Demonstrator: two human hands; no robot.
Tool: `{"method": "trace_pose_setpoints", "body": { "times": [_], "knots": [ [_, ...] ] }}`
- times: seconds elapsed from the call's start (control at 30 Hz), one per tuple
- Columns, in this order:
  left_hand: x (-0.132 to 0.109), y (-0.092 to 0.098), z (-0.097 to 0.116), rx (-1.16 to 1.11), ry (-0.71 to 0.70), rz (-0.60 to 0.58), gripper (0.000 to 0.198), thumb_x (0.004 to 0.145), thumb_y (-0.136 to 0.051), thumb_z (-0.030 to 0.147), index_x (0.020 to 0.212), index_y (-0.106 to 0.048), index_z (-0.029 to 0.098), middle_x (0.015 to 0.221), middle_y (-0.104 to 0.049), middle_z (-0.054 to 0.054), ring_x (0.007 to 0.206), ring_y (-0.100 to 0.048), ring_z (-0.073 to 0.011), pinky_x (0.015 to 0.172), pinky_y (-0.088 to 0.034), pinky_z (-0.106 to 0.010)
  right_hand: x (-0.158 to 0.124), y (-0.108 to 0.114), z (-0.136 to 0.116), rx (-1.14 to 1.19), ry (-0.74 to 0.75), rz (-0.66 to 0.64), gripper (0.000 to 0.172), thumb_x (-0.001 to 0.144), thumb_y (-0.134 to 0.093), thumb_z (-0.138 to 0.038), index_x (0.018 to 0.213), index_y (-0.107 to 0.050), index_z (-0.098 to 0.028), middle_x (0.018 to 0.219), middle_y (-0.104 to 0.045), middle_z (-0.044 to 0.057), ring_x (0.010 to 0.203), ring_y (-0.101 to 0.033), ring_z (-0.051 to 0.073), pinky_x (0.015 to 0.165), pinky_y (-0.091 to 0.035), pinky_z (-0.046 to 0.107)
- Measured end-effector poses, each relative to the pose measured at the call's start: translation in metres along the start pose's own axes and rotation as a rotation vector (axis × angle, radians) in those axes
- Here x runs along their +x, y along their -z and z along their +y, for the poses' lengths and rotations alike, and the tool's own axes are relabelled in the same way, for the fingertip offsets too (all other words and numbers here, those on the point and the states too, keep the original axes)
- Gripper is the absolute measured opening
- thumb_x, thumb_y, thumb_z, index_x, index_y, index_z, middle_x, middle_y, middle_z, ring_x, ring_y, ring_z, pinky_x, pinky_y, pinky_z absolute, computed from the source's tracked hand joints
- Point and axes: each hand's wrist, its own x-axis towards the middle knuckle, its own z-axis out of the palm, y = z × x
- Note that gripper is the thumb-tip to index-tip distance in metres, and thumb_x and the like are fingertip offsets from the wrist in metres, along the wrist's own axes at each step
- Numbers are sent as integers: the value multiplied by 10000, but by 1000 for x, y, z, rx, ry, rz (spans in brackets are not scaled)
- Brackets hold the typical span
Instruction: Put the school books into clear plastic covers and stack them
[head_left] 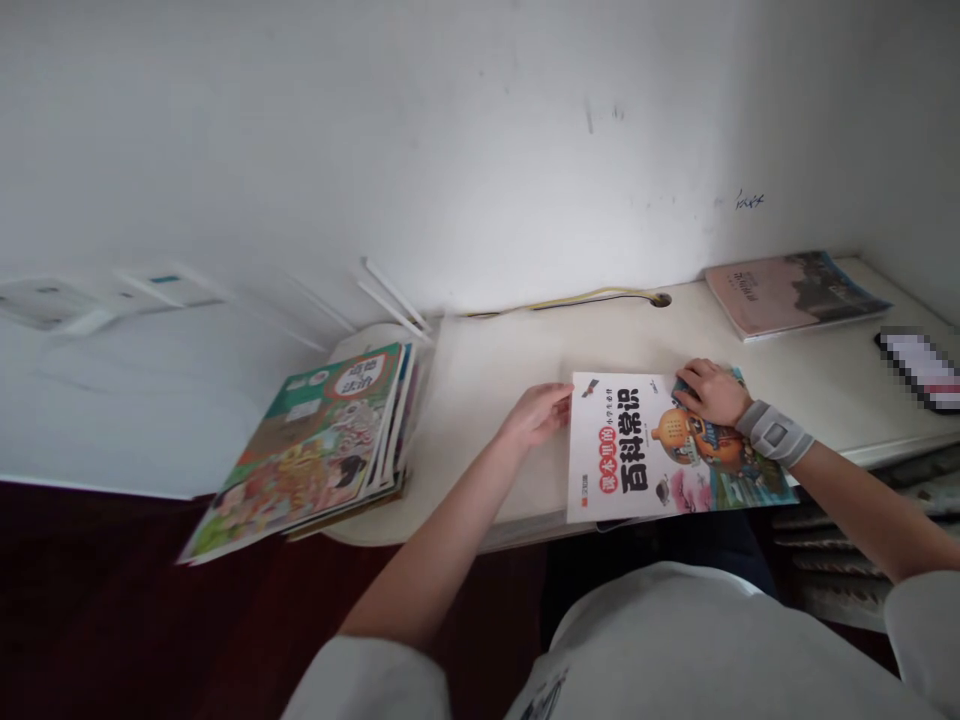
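Observation:
A white picture-covered book point(607, 490) with large black and red Chinese characters and an orange gourd drawing lies at the table's front edge, its lower edge reaching past it. My left hand point(538, 412) is at the book's left edge, fingers curled against that side; its fingertips are partly hidden. Across the cover's far right part rests my right hand point(712, 392), fingers bent and gripping near the far edge. A grey band with a square face point(775, 434) is around my right wrist.
To the left, a stack of books point(300, 450) overhangs the table's point(480, 400) end. At the back right lie a pinkish book point(787, 292) and, nearer, a phone point(919, 368). A yellow and a black cable point(570, 298) run along the wall to a hole.

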Motion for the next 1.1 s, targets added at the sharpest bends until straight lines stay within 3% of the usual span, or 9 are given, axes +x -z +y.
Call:
{"method": "trace_pose_setpoints", "body": {
  "times": [0.27,0.43,0.53,0.6,0.73,0.83,0.9,1.03,1.1],
  "knots": [
    [16,-26,1,14,120,-134,205,659,-749,282,706,-635,118,667,-685,-84,592,-644,-188,630,-526,-335,2,3,0,58,-43,-10,385,901,-420,-385,1139,-606,-146,1097,-588,133,1009,-528,231,928,-386,340],
    [-5,-30,-6,-170,-12,-27,240,664,-745,315,643,-585,137,615,-661,-42,533,-633,-170,569,-523,-308,-10,3,15,166,-387,173,396,897,-413,-419,1121,-615,-161,1189,-565,169,1118,-499,279,946,-386,427],
    [-19,-32,0,-228,-104,25,316,590,-791,354,589,-555,144,579,-648,-12,498,-616,-160,527,-507,-288,-27,9,26,485,-638,376,503,857,-437,-532,1153,-570,-147,1132,-602,166,1033,-563,275,867,-455,420],
    [-24,-37,8,-245,-148,35,342,544,-815,358,571,-551,142,564,-640,-1,490,-608,-151,519,-498,-276,-38,20,29,818,-741,413,531,821,-446,-615,1083,-587,-175,954,-664,104,878,-616,241,756,-504,371],
    [-13,-59,28,-260,-195,-46,337,518,-826,356,585,-574,142,571,-638,8,515,-606,-143,558,-506,-276,-45,55,38,1387,-759,434,405,723,-597,-615,807,-618,-219,701,-666,13,660,-622,185,606,-513,301],
    [7,-76,28,-247,-182,-142,318,540,-816,348,704,-629,150,661,-678,-6,584,-625,-144,594,-506,-264,-39,79,63,1478,-756,600,331,651,-714,-517,754,-614,-219,683,-666,-2,632,-617,166,614,-512,290],
    [19,-84,18,-174,-145,-171,360,543,-811,367,778,-646,151,713,-696,-23,602,-629,-146,568,-491,-247,-31,90,87,1444,-817,637,285,675,-709,-475,748,-614,-217,682,-668,-5,646,-622,165,634,-514,299],
    [29,-97,-10,50,-27,-266,417,530,-808,408,803,-648,137,710,-698,-50,588,-623,-162,541,-472,-254,-14,102,133,1388,-1023,539,204,761,-652,-383,690,-600,-199,618,-654,1,581,-606,160,617,-522,323],
    [27,-104,-15,64,-108,-271,379,550,-798,398,781,-642,141,722,-698,-40,625,-627,-154,583,-473,-243,-6,104,147,1390,-1069,491,189,782,-633,-334,673,-599,-184,585,-648,14,534,-590,157,597,-529,332]
  ]
}}
